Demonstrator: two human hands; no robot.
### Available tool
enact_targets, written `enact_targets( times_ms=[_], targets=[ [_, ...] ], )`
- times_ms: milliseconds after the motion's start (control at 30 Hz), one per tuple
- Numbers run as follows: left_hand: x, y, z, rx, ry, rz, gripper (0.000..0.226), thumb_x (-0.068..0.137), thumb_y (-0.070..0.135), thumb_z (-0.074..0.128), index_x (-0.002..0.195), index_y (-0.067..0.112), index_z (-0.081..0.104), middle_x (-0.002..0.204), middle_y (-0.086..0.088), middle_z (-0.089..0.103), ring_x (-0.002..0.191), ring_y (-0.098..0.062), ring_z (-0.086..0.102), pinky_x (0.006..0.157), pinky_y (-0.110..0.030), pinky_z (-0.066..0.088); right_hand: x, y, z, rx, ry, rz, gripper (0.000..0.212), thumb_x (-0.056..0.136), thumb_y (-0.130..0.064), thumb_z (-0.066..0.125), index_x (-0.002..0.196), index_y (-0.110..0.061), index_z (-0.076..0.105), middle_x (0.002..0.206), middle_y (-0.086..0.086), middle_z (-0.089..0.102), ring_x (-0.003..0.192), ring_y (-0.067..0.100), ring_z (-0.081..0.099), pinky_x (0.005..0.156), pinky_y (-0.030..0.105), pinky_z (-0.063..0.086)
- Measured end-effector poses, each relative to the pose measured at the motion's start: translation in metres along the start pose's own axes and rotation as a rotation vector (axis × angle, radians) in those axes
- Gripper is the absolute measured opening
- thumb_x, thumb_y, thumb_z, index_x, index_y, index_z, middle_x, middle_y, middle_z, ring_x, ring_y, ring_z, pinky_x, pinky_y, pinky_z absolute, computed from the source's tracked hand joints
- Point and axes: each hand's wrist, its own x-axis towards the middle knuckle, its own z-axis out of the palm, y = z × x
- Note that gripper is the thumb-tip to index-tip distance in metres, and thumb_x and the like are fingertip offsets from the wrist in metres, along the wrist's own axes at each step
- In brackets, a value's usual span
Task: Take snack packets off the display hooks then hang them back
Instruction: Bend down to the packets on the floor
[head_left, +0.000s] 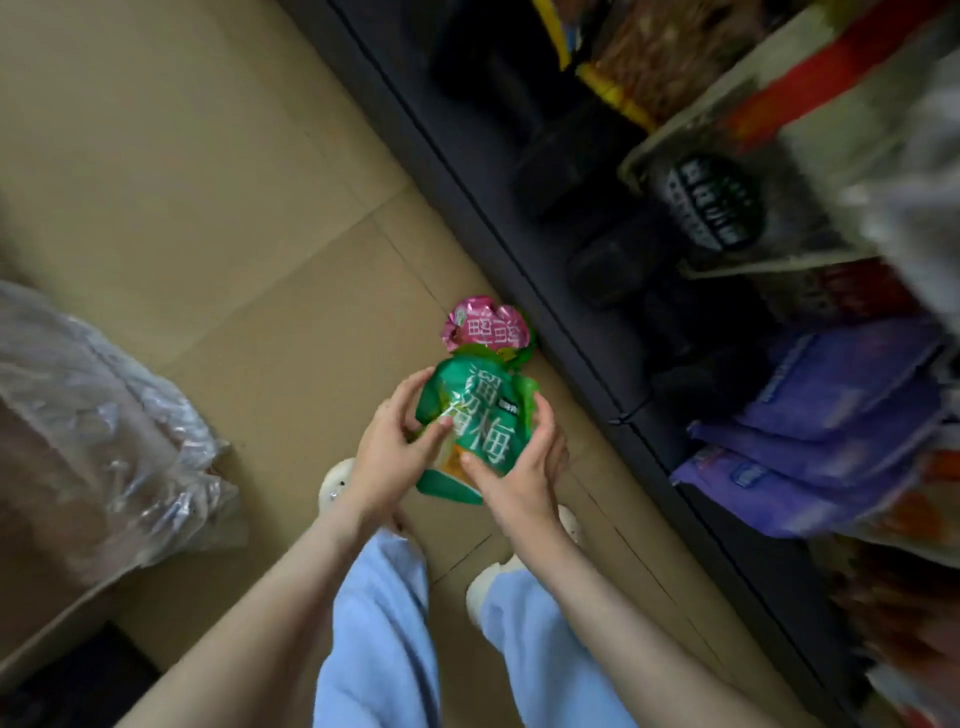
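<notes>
While both grip it, green packet (478, 415) sits between left hand (387, 452) and right hand (524, 467).

Left hand (387, 452) and right hand (519, 467) meet low; fingers curled round green packet (480, 415).

The floor (208, 182) is laid with tan tiles, divided by dark joints. A dark shelving unit (519, 218) is set along its right side, a plastic-wrapped bundle (93, 415) at its left edge.

The green snack packet (480, 415), crumpled and white-lettered, is held upright. The pink packet (485, 325) shows just past its top edge, at twelve o'clock.
</notes>
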Motion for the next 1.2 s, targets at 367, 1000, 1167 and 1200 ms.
enact_targets(
  times_ms=[367, 1000, 1167, 1200],
  targets=[
    [-0.159, 0.337, -0.102, -0.267, -0.09, 0.173, 0.026, 0.083, 0.006, 0.068, 0.098, 0.024, 0.058, 0.075, -0.004, 0.055, 0.067, -0.012, 0.055, 0.059, -0.026, 0.051, -0.157, -0.235, -0.2, 0.104, 0.247, -0.416, 0.093, 0.065, -0.023, 0.078, 0.14, -0.019, 0.023, 0.13, -0.012, 0.029, 0.121, 0.026, 0.038, 0.106, 0.043, 0.035],
    [-0.281, 0.606, 0.019, 0.157, -0.589, 0.418, 0.024, 0.089, 0.017, 0.063, 0.109, 0.006, 0.061, 0.103, -0.011, 0.068, 0.083, -0.023, 0.068, 0.078, -0.044, 0.054, -0.234, -0.307, -0.509, 0.421, 0.574, -0.171, 0.03, 0.092, -0.028, 0.057, 0.12, -0.02, 0.052, 0.111, -0.003, 0.052, 0.108, 0.015, 0.05, 0.077, 0.025, 0.038],
    [-0.283, 0.631, 0.047, 0.269, -0.506, 0.511, 0.036, 0.09, 0.023, 0.062, 0.124, 0.012, 0.056, 0.123, -0.006, 0.06, 0.1, -0.021, 0.063, 0.074, -0.034, 0.055, -0.233, -0.302, -0.541, 0.548, 0.57, -0.231, 0.011, 0.091, -0.022, 0.059, 0.101, -0.018, 0.057, 0.098, 0.0, 0.057, 0.087, 0.009, 0.054, 0.062, 0.009, 0.042],
    [-0.283, 0.636, 0.051, 0.316, -0.472, 0.543, 0.041, 0.09, 0.024, 0.061, 0.129, 0.013, 0.052, 0.126, -0.002, 0.056, 0.103, -0.018, 0.06, 0.068, -0.023, 0.053, -0.232, -0.302, -0.545, 0.553, 0.562, -0.254, 0.008, 0.091, -0.022, 0.059, 0.097, -0.018, 0.058, 0.094, -0.002, 0.057, 0.086, 0.009, 0.054, 0.06, 0.007, 0.042]
  ],
)
